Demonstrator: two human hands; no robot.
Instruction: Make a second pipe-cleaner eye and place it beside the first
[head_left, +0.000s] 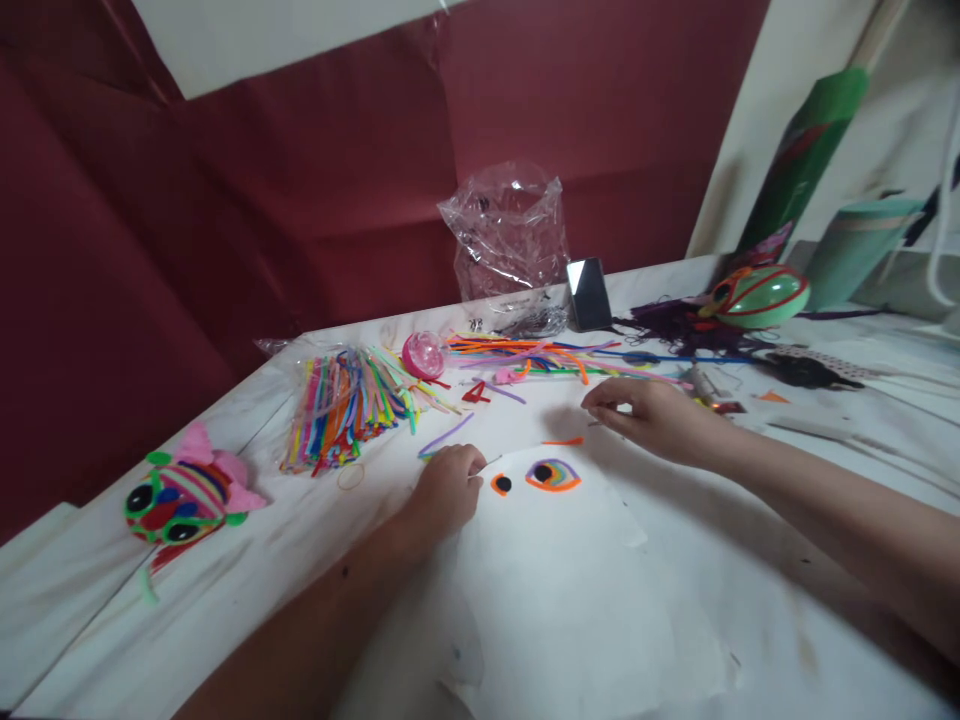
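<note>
Maroon backdrop (315,200), white desk (97,640). Left hand (448,492), right hand (645,415): well apart, fingers curled, contents unclear. Between them, on paper (555,580): large eye (553,475); small eye (499,486), apparently loose, liable to shift if the left hand brushes it.

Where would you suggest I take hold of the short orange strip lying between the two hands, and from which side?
Probably pinch the orange strip near its right end, coming from the right: it is thin, lies roughly crosswise, and that end is nearest the right hand.
</note>
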